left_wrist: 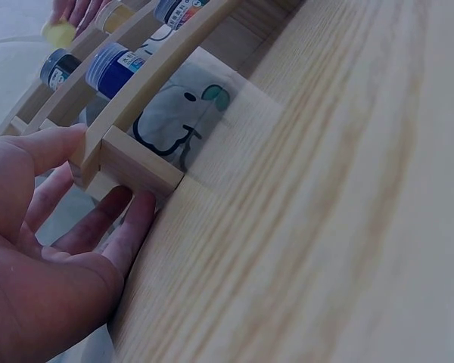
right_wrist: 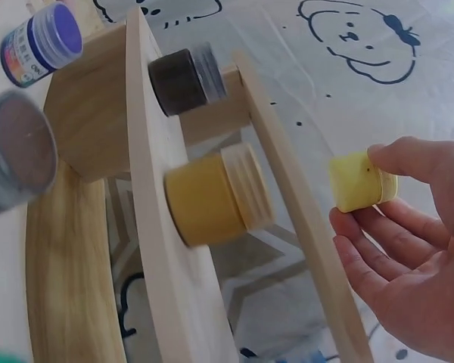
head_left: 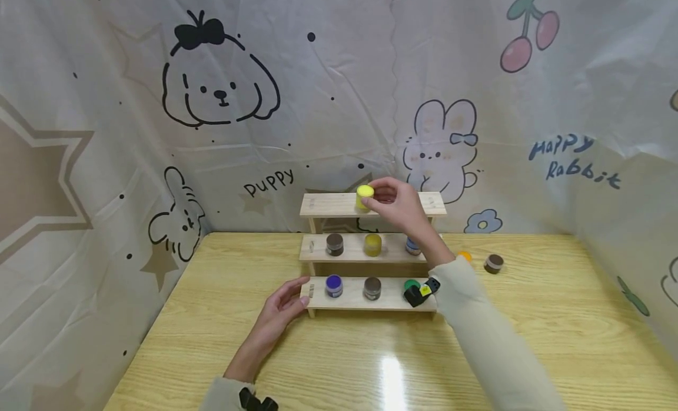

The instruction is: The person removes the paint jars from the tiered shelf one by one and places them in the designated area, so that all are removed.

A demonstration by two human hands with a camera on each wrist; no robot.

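A small wooden three-tier rack (head_left: 323, 206) stands against the back curtain. My right hand (head_left: 397, 204) pinches a bright yellow paint jar (head_left: 364, 196) between thumb and fingers at the top tier; the right wrist view has the jar (right_wrist: 356, 181) upright in the fingertips, though whether it touches the board cannot be told. At the lowest tier's left end, my left hand (head_left: 283, 308) holds the rack's corner, thumb on the board and fingers against the end leg (left_wrist: 140, 162). On the middle tier are a dark brown jar (head_left: 335, 244), a mustard jar (head_left: 373, 245) and a partly covered blue jar (head_left: 412, 247).
The bottom tier bears a purple jar (head_left: 333, 285), a brown jar (head_left: 372, 288) and a green jar (head_left: 411, 284), the green one partly behind the wrist camera. Right of the rack, an orange-lidded jar (head_left: 464, 256) and another dark brown jar (head_left: 494, 263) sit on the table (head_left: 556, 317).
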